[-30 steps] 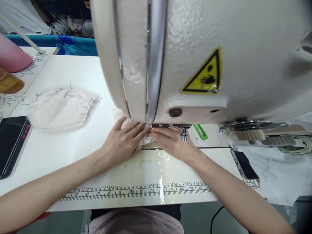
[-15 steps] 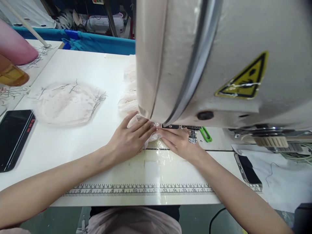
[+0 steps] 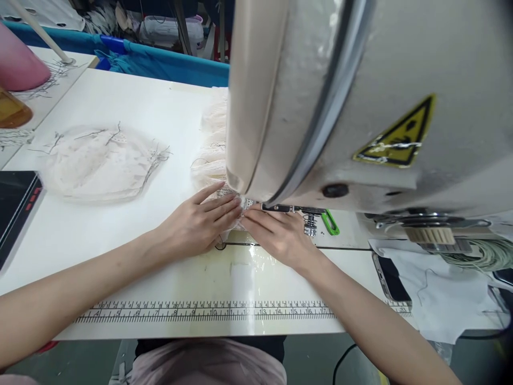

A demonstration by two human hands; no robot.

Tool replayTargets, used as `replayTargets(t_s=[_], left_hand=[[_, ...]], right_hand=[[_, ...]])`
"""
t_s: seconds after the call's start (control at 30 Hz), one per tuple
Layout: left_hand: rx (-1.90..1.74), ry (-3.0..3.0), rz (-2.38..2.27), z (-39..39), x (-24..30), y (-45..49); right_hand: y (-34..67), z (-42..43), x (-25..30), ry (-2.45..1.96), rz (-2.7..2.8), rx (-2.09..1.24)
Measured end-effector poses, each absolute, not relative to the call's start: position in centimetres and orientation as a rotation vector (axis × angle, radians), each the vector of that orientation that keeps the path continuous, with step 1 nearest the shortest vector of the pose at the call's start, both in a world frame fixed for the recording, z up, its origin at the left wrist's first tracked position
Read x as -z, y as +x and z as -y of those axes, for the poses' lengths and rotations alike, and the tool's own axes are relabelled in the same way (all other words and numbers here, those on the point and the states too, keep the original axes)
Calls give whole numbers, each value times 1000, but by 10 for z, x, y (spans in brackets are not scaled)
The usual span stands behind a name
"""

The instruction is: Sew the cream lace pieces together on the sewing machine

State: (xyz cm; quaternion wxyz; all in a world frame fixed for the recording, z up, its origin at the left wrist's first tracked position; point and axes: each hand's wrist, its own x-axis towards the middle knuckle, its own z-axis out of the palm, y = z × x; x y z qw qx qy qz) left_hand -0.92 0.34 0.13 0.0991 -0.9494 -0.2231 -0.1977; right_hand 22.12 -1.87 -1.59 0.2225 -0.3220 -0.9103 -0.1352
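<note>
A sheer pale pink lace fabric (image 3: 211, 152) lies gathered under the head of the sewing machine (image 3: 288, 101). My left hand (image 3: 196, 222) rests on its near part, fingers stretched out and lying flat, thumb hidden. My right hand (image 3: 280, 235) is beside it, with fingers pressed together on the fabric's edge close to the left fingertips. Part of the right hand is behind the black bar and the tension spring (image 3: 310, 223). The machine head hides the needle area and much of the fabric.
Another sheer pale piece with loose dark threads (image 3: 106, 163) lies on the left. A black device (image 3: 16, 208) is at the left edge. To the right are a green thread snipper (image 3: 331, 222), a phone (image 3: 391, 278) and white cloth (image 3: 444, 299). A printed ruler (image 3: 200, 312) runs along the front edge.
The view has shifted slightly right. Both hands still lie at the lace fabric; the right fingers now reach closer to the left fingertips, and a dark thread loop shows below the left hand.
</note>
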Motion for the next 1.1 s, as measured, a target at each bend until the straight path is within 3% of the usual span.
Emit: replayTargets(t_s=[0.27, 0.77, 1.1], left_hand=[[525, -2776, 726, -1, 0, -6], [510, -2735, 845, 7, 1, 1], [493, -2748, 871, 10, 0, 0]], right_hand=[[220, 20, 16, -935, 2523, 249], [221, 20, 13, -982, 2438, 324], [232, 18, 25, -1051, 2439, 79]])
